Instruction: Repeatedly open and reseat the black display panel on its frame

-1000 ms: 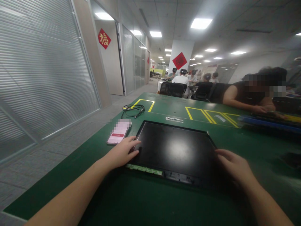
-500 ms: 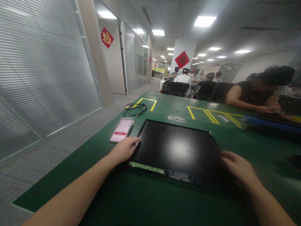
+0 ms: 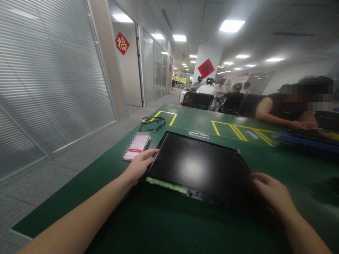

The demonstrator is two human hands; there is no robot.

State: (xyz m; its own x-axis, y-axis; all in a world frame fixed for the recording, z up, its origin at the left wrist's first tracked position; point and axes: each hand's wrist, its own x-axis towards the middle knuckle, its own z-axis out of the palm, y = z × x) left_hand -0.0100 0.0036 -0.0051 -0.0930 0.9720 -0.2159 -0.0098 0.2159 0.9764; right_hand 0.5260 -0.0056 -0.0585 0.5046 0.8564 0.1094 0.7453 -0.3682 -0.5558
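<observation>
A black flat display panel [image 3: 198,165] lies face up over the green table, its glossy screen reflecting a ceiling light. Along its near edge runs a strip of green circuit board [image 3: 166,185]. My left hand [image 3: 140,164] grips the panel's left edge, thumb and fingers closed around the frame. At the opposite side, my right hand [image 3: 272,190] holds the right edge, its lower fingers hidden beneath. A phone with a lit pink screen [image 3: 136,148] rests just beyond my left hand.
A coiled black cable [image 3: 153,123] sits behind the phone. Yellow tape [image 3: 233,130] marks outlines on the green table [image 3: 87,187]. Across the table at right, a person in dark clothing [image 3: 288,109] leans over a blue tray [image 3: 304,139]. Office chairs [image 3: 197,100] stand past the far edge.
Both hands still hold the display panel. Its far left corner has risen slightly in view and the panel has turned a little; my left hand has shifted slightly left with it.
</observation>
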